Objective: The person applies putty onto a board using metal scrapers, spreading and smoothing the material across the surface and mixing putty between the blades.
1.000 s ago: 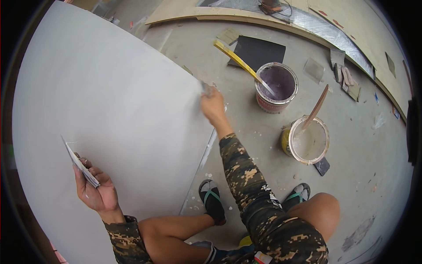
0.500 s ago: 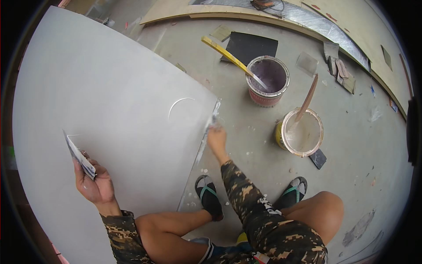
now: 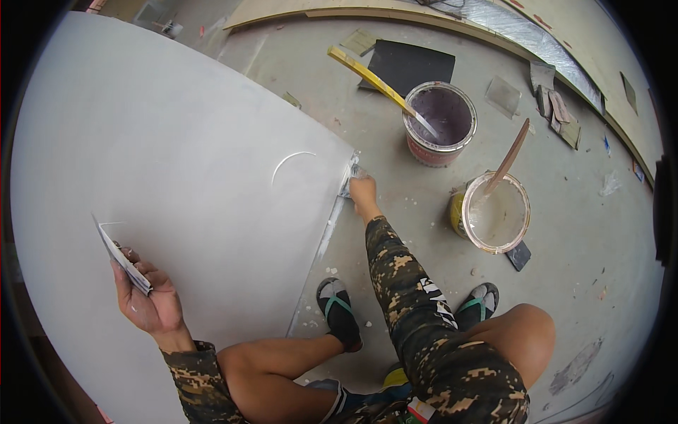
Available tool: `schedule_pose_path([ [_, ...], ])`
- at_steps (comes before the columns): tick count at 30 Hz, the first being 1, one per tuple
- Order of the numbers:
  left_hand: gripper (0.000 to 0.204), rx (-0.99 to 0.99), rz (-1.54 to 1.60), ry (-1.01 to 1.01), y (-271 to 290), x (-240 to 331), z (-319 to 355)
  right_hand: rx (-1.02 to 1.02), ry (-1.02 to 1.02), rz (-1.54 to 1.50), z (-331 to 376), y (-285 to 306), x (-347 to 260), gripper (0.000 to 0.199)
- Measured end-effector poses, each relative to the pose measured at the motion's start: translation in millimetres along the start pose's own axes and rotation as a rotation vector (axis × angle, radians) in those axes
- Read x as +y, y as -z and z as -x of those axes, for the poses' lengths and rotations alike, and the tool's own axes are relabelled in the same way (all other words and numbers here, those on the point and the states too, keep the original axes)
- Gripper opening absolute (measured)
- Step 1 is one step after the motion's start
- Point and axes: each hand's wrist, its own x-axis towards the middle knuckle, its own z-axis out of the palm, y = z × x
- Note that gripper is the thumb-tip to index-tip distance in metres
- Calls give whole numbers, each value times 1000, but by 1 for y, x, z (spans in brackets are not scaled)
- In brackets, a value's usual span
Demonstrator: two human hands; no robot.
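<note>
Left hand: the left hand [image 3: 150,302] is curled around a flat scraper [image 3: 121,256], blade up, over the lower part of the white board [image 3: 162,177].
Right hand: the right hand [image 3: 364,191] is closed on a small putty knife [image 3: 350,173], pressed on the board's right edge.
Board: it lies flat on the concrete floor [image 3: 579,283], with a thin curved mark near that edge.
Room: bare floor lies between the board's edge and the cans.
Cans: the near bucket [image 3: 494,212] holds pale paste and a wooden stick [image 3: 510,154]; the far can [image 3: 439,124] holds a yellow-handled tool [image 3: 374,81].

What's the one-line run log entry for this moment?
left hand: holds flat putty blade over large white board | right hand: scraper at board's right edge | round purple-stained bucket, round white-paste bucket: on floor, untouched
</note>
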Motion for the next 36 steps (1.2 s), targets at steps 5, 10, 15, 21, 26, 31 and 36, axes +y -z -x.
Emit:
schedule_pose_path([
  [5, 37, -30, -22, 1, -6, 5, 2, -90, -110, 29, 19, -26, -4, 29],
  [10, 38, 1, -22, 2, 1, 10, 5, -112, -2, -91, 14, 0, 26, 35],
  [15, 37, 5, 25, 17, 5, 4, 3, -81, -118, 9, 18, 9, -9, 36],
  [21, 37, -44, 25, 23, 2, 2, 4, -120, -115, 100, 38, -20, -69, 34],
  [26, 37, 28, -2, -29, 6, 9, 11, -277, 478, 320, 125, -61, -111, 33],
  [31, 36, 51, -2, -42, 9, 3, 5, -324, 1101, 430, 213, -57, -68, 64],
  [36, 35, 113, 31, -40, 4, -5, -1, -388, 820, 315, 167, -3, 5, 48],
])
